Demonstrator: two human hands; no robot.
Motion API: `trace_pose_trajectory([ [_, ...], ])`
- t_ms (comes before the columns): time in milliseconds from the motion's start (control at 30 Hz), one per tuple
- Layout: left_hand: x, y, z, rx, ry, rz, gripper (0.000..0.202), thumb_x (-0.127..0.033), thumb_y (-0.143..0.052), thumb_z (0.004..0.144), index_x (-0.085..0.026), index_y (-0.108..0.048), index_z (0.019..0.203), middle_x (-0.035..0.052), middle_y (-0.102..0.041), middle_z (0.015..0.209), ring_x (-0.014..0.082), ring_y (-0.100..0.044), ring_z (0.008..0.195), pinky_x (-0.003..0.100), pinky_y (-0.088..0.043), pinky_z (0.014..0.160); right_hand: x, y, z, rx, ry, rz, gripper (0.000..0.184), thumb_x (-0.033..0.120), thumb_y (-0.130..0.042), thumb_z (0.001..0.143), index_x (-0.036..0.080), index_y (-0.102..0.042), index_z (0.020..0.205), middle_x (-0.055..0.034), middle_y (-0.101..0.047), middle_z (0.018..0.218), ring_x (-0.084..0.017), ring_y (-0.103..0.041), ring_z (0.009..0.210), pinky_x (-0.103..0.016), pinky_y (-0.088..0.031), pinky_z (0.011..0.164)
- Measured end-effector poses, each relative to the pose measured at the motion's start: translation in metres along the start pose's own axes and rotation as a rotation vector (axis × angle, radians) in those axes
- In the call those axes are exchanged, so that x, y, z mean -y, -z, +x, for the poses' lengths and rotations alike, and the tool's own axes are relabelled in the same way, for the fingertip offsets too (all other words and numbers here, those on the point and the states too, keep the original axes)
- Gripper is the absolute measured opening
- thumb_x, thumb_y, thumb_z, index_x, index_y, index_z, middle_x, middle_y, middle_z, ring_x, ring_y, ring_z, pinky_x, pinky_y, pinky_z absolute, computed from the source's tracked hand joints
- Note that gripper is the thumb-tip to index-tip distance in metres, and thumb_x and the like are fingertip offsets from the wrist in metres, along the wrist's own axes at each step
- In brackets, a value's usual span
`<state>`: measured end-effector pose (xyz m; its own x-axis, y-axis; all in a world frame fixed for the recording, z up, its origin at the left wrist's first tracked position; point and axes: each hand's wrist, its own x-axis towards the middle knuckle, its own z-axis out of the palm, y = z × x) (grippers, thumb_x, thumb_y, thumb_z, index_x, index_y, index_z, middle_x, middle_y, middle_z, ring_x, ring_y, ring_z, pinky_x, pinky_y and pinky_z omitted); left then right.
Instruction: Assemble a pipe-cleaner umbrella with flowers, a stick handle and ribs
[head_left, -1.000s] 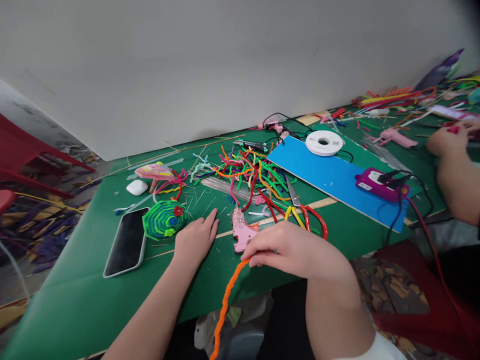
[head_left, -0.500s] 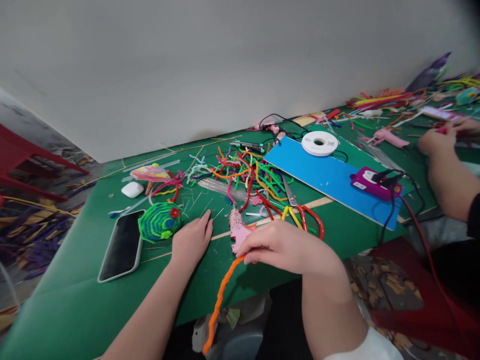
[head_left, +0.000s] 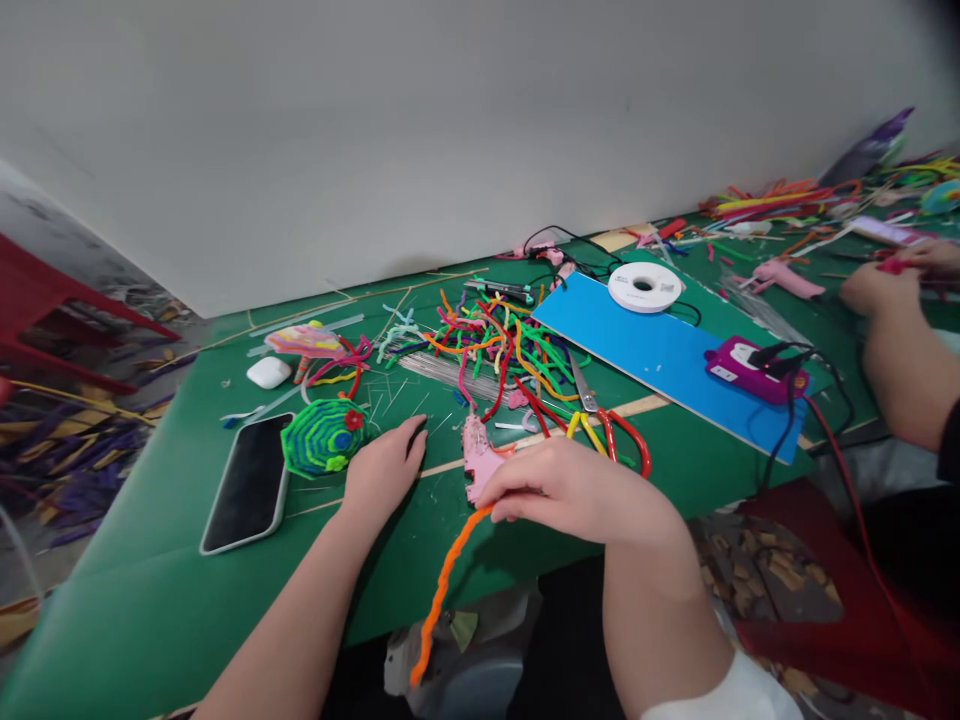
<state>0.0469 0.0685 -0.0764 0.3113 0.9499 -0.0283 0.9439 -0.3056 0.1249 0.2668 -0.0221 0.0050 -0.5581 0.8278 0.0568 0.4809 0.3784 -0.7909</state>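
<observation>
Two bare forearms come up from the lower edge of the frame, ending in the left hand [head_left: 382, 470] and the right hand [head_left: 577, 490], both uncovered. At the lower right, the rounded hem of a white fabric sleeve [head_left: 731, 695] wraps the right upper arm.

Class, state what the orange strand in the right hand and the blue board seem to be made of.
The orange strand, pinched in the right hand: likely fuzzy chenille over wire; matte, furry outline, kinked along its length. The blue board: perhaps foam or card; flat, matte, thin edge.
</observation>
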Motion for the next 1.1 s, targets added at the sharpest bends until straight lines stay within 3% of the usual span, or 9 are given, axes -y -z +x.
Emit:
trace_pose_trajectory([
  [200,-0.013,0.005,0.002,-0.024,-0.007,0.117,0.037,-0.035,-0.030,0.090,-0.022,-0.054,0.115,0.0061,-0.069,0.096,0.0218,-0.066,0.080,0.028,-0.045,0.059,0.002,0.003,-0.004,0.004,0.007,-0.008,0.019,0.022,-0.054,0.085,0.020,-0.068,0.098,0.0003,-0.071,0.093,-0.012,-0.064,0.085,-0.022,-0.043,0.076],
  [500,-0.015,0.003,0.007,-0.047,0.018,0.062,0.033,-0.031,-0.032,0.089,-0.022,-0.058,0.106,0.0050,-0.067,0.102,0.0198,-0.063,0.089,0.027,-0.046,0.066,0.003,0.011,-0.017,-0.050,-0.024,-0.009,0.018,0.023,-0.054,0.086,0.021,-0.068,0.097,0.0011,-0.071,0.093,-0.012,-0.064,0.085,-0.021,-0.042,0.076],
  [733,-0.017,0.006,0.009,-0.033,0.047,0.079,0.029,-0.033,-0.035,0.088,-0.022,-0.056,0.104,0.0046,-0.066,0.098,0.0193,-0.063,0.083,0.026,-0.044,0.061,0.002,0.015,-0.021,-0.069,-0.050,0.016,0.018,0.023,-0.056,0.084,0.025,-0.068,0.098,0.0024,-0.071,0.094,-0.012,-0.064,0.084,-0.021,-0.044,0.075],
  [900,-0.020,0.004,-0.001,-0.161,0.137,0.113,0.036,-0.034,-0.029,0.090,-0.021,-0.051,0.116,0.0057,-0.062,0.102,0.0192,-0.062,0.080,0.027,-0.042,0.058,0.003,0.016,-0.022,-0.070,-0.067,0.031,0.019,0.021,-0.056,0.084,0.027,-0.068,0.098,0.0034,-0.071,0.092,-0.011,-0.064,0.081,-0.019,-0.045,0.072],
  [1100,-0.021,-0.001,-0.006,-0.131,-0.002,0.123,0.036,-0.029,-0.031,0.089,-0.025,-0.058,0.114,0.0053,-0.056,0.095,0.0163,-0.059,0.078,0.025,-0.041,0.059,0.003,0.016,-0.022,-0.059,-0.060,0.008,0.019,0.022,-0.055,0.085,0.027,-0.067,0.098,0.0034,-0.071,0.090,-0.012,-0.064,0.080,-0.020,-0.045,0.072],
])
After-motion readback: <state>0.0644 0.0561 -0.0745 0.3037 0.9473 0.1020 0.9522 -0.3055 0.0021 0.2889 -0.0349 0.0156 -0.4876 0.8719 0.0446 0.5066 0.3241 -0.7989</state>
